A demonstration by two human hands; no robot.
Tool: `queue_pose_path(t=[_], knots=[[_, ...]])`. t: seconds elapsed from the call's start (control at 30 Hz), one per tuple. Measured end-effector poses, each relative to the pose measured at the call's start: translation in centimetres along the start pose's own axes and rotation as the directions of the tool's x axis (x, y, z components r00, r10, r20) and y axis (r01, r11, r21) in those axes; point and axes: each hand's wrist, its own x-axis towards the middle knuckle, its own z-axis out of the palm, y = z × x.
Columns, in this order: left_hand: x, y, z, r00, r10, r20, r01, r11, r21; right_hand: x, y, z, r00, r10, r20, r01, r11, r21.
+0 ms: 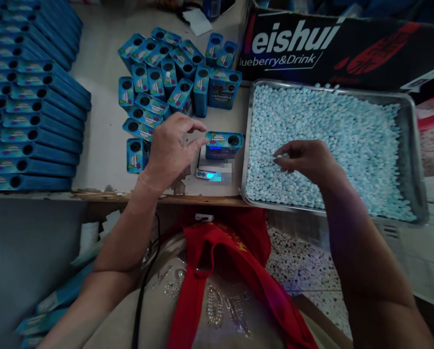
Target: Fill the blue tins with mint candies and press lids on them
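A small blue candy tin (224,140) with a round dark hole in its top stands upright on a small digital scale (205,167) with a lit display. My left hand (173,145) is at the tin's left side, thumb and forefinger apart; the thumb tip is at the tin's edge, and I cannot tell whether it touches. Over the left part of a metal tray (418,160) filled with pale blue candies (347,126), my right hand (304,157) has its fingers drawn together. What lies between those fingertips, if anything, is too small to make out.
Several more blue tins (162,72) stand grouped beyond my left hand. Tall stacks of blue tins (35,126) fill the table's left side. A black printed carton (333,48) stands behind the tray. The table's worn front edge (107,195) runs close to my red apron (195,300).
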Motion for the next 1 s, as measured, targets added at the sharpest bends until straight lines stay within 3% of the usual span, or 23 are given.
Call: queue_pose_path(t=[0.17, 0.33, 0.5, 0.7, 1.0], knots=[[0.3, 0.3, -0.3, 1.000, 0.010, -0.010, -0.011, 0.999, -0.038, 0.5, -2.8, -0.1, 0.991, -0.114, -0.074, 0.102, 0.982, -0.158], [-1.2, -0.8, -1.4, 0.998, -0.057, -0.027, 0.056, 0.997, -0.050, 1.0, -7.1, -0.1, 0.977, -0.212, -0.035, 0.211, 0.977, -0.037], [-2.0, -1.5, -1.6, 0.998, -0.063, -0.010, 0.061, 0.990, -0.124, 1.6, -11.2, 2.6, 0.940, -0.340, -0.018, 0.340, 0.940, 0.027], [-2.2, -1.9, -2.0, 0.996, -0.094, -0.006, 0.093, 0.989, -0.111, 1.7, -11.4, 5.1, 0.897, -0.443, 0.000, 0.432, 0.876, -0.213], [-1.9, -1.5, -1.6, 0.997, -0.075, 0.013, 0.076, 0.988, -0.131, 1.2, -12.9, 4.2, 0.838, -0.518, 0.174, 0.534, 0.711, -0.457]])
